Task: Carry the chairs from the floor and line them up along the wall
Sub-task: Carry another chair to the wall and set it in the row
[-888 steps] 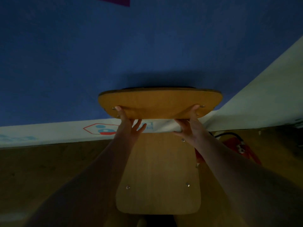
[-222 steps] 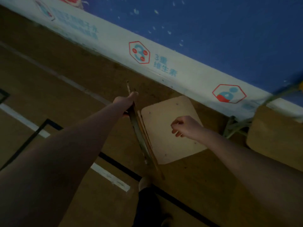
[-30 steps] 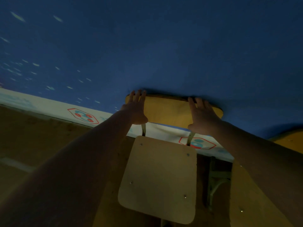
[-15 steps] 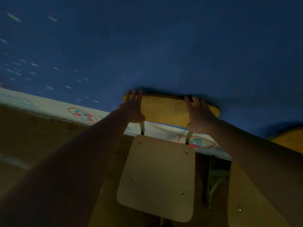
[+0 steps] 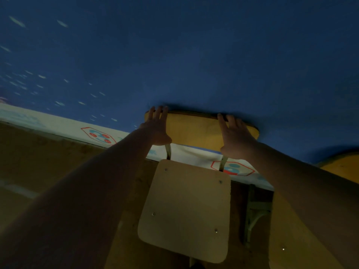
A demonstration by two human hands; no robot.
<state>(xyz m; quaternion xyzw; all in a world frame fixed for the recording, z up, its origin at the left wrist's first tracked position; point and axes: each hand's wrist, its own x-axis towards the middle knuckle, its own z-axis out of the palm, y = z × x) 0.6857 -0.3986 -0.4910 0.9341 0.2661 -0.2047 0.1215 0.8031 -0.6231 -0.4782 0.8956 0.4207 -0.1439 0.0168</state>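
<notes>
- Left hand [image 5: 156, 129] flat on the left end of the backrest [image 5: 194, 131], fingers straight and close together, tips at the top edge; gripping nothing.
- Right hand [image 5: 236, 136] flat near the right end, fingers straight and slightly spread, tips likewise at the top edge.
- Palms on the front face rather than curled over the rim: reads as a push toward the wall [image 5: 194, 55], not a lift. Probably squaring the chair [image 5: 186, 208] up, one hand toward each end so that it goes back evenly without twisting.
- Chair down on its legs, seat toward the person, backrest right at the wall; touching it or just short of it, impossible to say in this dim light.
- Two posts [image 5: 168, 152] between seat and backrest, crossing a white printed strip [image 5: 58, 125] along the foot of the wall.
- Second chair [image 5: 291, 239] just beside it on the right, also backed to the wall, so the row seems already begun.
- Legs of the pushed chair hidden under its seat; contact with the floor [image 5: 48, 162] unseen.
- Second chair cut off by the right forearm and the picture's edge; only part of its frame [image 5: 254, 212] visible in the gap.
- Thumbs hard to make out; print on the strip too blurred to read.
</notes>
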